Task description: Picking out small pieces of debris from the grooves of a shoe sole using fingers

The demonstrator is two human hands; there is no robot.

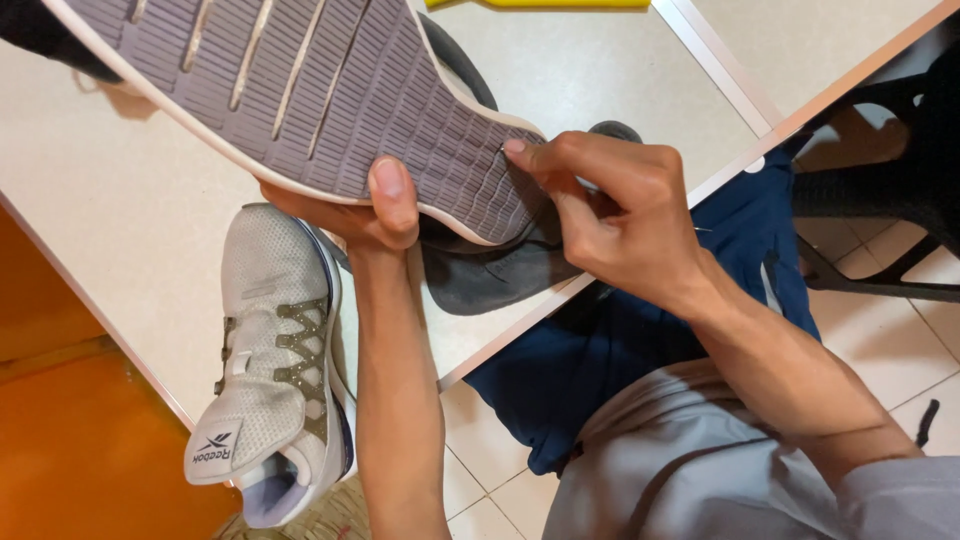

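Holding an upturned sneaker (330, 90) sole-up over the white table (120, 230): left hand (375, 215) grips its edge to steady it; right hand (610, 215) pinches at the heel tread. Second white sneaker (275, 360) upright beside; grey insole (490, 280) beneath.

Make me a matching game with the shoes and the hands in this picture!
Things:
1. grey ridged sole
2. white laced shoe
3. yellow thing
4. right hand

Places or states:
A. at the top edge of the picture, on the table
B. lying on the table, laces up, beside the left forearm
C. held up and turned toward the camera by the left hand
D. fingertips pinching at the heel end of the sole

Pairs: 1-C, 2-B, 3-A, 4-D
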